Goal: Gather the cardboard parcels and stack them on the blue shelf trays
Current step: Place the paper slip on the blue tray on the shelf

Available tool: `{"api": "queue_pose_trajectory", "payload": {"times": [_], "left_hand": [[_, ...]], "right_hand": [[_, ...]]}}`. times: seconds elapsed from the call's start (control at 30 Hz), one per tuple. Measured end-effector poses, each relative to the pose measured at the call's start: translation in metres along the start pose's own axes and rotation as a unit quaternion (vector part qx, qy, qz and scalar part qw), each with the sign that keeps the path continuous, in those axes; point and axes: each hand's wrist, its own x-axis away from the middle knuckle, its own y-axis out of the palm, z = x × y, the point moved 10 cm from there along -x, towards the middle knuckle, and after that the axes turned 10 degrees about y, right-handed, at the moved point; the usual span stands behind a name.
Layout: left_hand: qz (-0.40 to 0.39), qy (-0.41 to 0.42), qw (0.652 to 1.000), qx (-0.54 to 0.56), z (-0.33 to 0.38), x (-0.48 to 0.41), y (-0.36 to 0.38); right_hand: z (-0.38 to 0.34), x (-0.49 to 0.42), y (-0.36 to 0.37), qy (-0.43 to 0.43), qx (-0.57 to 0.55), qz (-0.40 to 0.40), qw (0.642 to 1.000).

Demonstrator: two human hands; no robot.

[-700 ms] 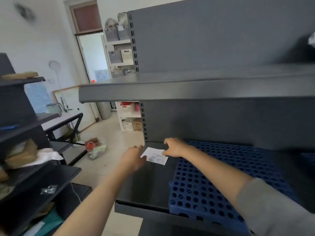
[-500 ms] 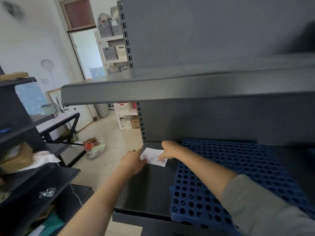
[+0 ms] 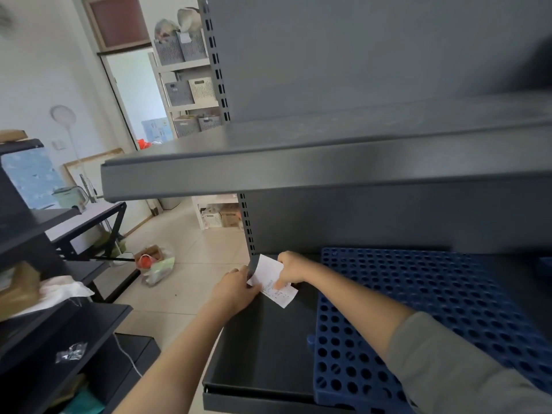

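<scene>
A blue perforated tray (image 3: 433, 309) lies on the lower dark grey shelf (image 3: 263, 354), with nothing on it. At the shelf's back left corner both hands are on a white printed paper slip (image 3: 273, 282), which is lifted at its far end. My left hand (image 3: 236, 289) pinches the slip's left edge. My right hand (image 3: 291, 268) holds its right side with fingers curled over the print. A brown cardboard parcel (image 3: 18, 291) lies on the dark rack at the far left, partly under white wrapping.
An upper grey shelf (image 3: 298, 165) overhangs the hands. The dark rack (image 3: 59, 339) at left holds a small clear bag (image 3: 71, 352). On the tiled floor lies a plastic bag with red and green items (image 3: 153, 264). White shelving with baskets (image 3: 185, 73) stands behind.
The slip lay flat on the shelf before; now both hands have lifted its far end and turned it upright. The camera has moved closer and tilted down.
</scene>
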Motion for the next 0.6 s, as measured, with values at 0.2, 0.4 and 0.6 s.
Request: {"api": "queue_pose_trajectory", "payload": {"times": [0.2,0.4,0.6], "left_hand": [[0.069,0.010,0.985,0.158,0.007,0.001,-0.024],[0.087,0.023,0.947,0.309,0.015,0.009,-0.048],[0.094,0.076,0.909,0.398,0.054,0.019,-0.063]], "right_hand": [[-0.020,0.023,-0.014,-0.067,-0.060,0.006,0.996],[-0.017,0.056,-0.058,-0.085,-0.097,0.091,0.987],[0.017,0.102,-0.094,-0.048,-0.188,0.170,0.966]]}}
